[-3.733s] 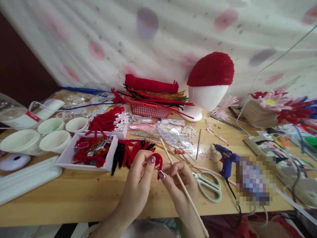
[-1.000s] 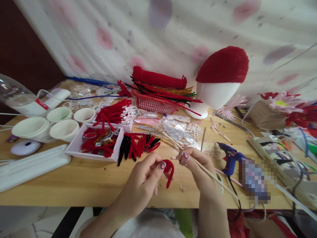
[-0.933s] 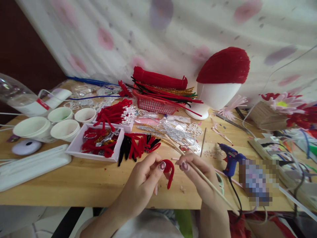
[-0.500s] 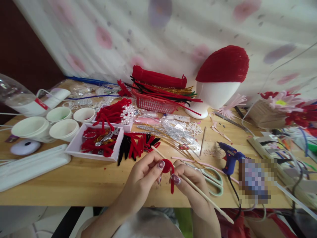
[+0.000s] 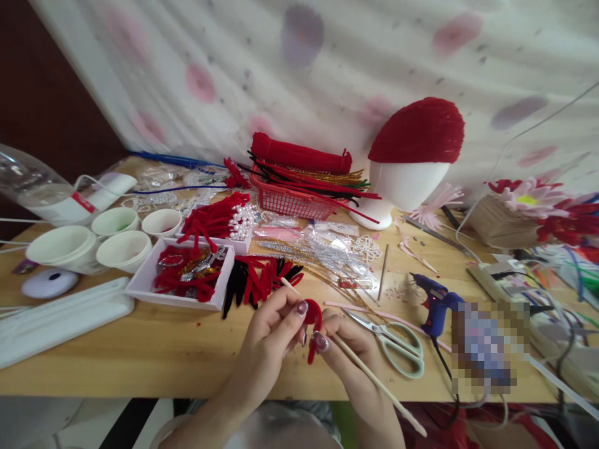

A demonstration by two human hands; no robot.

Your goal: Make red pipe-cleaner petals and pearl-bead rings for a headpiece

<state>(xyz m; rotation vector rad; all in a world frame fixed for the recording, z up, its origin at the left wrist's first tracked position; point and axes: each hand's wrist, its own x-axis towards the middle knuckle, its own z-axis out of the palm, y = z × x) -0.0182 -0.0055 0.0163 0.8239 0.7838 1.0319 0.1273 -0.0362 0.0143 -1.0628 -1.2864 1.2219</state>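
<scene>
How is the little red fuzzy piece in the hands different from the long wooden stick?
The red fuzzy piece is curled into a hook; the wooden stick is straight. The fuzzy piece is short, barely poking out past the fingers, while the stick is long and reaches down beyond the wrist. The fuzzy piece is bright red and furry; the stick is pale and smooth. Both are thin, and both are held between the left hand and right hand above the table.

Spotted curtain (image 5: 327, 68) behind wooden table (image 5: 140, 355)

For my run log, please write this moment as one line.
left hand: pinches red pipe cleaner | right hand: holds stick, touches pipe cleaner | scissors: on table
</scene>
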